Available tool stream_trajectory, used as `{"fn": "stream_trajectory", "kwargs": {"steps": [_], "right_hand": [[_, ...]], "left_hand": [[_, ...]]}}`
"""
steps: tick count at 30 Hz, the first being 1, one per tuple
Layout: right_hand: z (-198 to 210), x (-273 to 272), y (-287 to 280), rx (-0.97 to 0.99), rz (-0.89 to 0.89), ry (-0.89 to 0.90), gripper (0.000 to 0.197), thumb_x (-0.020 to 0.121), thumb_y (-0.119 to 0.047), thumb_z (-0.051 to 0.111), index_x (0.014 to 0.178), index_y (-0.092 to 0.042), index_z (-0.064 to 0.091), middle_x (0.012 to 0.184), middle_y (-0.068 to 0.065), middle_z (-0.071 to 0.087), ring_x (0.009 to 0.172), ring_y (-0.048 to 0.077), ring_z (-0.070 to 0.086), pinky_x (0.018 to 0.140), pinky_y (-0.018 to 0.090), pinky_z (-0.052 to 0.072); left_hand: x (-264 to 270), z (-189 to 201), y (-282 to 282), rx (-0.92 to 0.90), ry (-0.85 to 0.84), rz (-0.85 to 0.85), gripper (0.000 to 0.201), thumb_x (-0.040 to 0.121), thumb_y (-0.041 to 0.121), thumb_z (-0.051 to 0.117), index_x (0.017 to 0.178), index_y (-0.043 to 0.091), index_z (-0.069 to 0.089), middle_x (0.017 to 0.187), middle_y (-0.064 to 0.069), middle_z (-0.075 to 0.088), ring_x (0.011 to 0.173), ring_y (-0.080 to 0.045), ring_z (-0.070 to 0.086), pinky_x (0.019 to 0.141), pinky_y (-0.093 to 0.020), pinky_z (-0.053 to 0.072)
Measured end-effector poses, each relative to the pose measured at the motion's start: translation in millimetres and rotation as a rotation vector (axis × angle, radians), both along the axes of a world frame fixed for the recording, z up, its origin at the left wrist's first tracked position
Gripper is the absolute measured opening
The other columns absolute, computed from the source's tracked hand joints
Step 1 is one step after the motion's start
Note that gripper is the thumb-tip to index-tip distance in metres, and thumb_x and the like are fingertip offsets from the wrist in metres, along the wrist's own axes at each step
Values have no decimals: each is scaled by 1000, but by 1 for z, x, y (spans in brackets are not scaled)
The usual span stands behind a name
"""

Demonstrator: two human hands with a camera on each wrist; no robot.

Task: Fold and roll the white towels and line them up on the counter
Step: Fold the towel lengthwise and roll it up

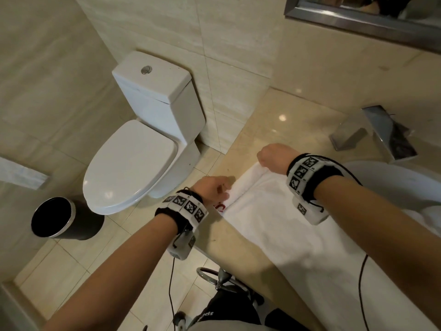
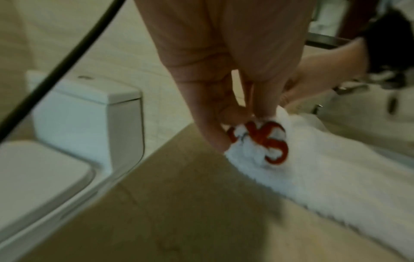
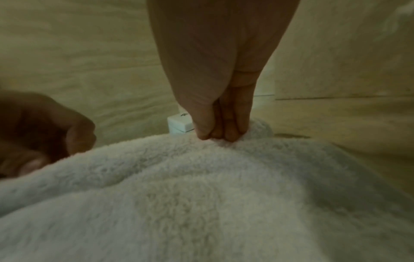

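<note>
A white towel lies lengthwise along the beige counter, its far end turned over into a small fold. My left hand pinches the near-left corner of that end, where red stitched letters show on the white towel. My right hand pinches the far corner of the same edge; in the right wrist view its fingertips press into the fluffy towel. Both hands sit at the towel's far end, apart across its width.
A white toilet stands left of the counter, with a black waste bin on the tiled floor. A metal tissue box sits at the counter's back right beside a white basin. A mirror hangs above. A stool base is below.
</note>
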State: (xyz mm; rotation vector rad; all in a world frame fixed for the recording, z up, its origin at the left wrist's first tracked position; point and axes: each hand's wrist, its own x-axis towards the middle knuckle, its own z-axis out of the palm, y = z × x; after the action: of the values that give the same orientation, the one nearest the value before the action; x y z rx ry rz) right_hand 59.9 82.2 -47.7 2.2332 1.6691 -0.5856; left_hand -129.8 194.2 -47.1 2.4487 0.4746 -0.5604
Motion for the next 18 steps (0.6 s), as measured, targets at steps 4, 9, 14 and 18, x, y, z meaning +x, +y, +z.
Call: {"fn": "stream_trajectory", "kwargs": {"steps": [4, 9, 14, 18], "right_hand": [[-6, 3, 2, 60, -130, 109, 41, 92, -7, 51, 133, -12, 44, 128, 10, 47, 109, 31, 53, 88, 36, 44], [-19, 9, 3, 25, -228, 168, 46, 92, -10, 52, 137, -19, 47, 136, 5, 45, 123, 27, 47, 102, 34, 40], [-21, -2, -4, 76, -198, 112, 30, 89, -5, 48, 116, -13, 57, 116, 6, 52, 98, 28, 57, 72, 32, 39], [-10, -13, -7, 76, -162, 19, 20, 87, 0, 49, 106, -5, 54, 109, 10, 52, 81, 30, 57, 67, 36, 42]], "left_hand": [[4, -4, 5, -143, 142, 90, 31, 87, 24, 61, 116, 16, 53, 97, 5, 54, 84, -11, 51, 66, -14, 40], [11, -7, 0, -101, 173, 65, 20, 82, 23, 65, 91, 19, 48, 80, 7, 52, 78, -18, 51, 67, -24, 43], [16, -5, -15, -37, 224, 38, 34, 82, 25, 63, 112, 20, 47, 104, -4, 60, 94, -24, 58, 88, -37, 49], [17, -8, -24, -74, 196, -1, 51, 81, 21, 63, 128, 26, 42, 113, 0, 60, 103, -23, 57, 92, -39, 48]]}}
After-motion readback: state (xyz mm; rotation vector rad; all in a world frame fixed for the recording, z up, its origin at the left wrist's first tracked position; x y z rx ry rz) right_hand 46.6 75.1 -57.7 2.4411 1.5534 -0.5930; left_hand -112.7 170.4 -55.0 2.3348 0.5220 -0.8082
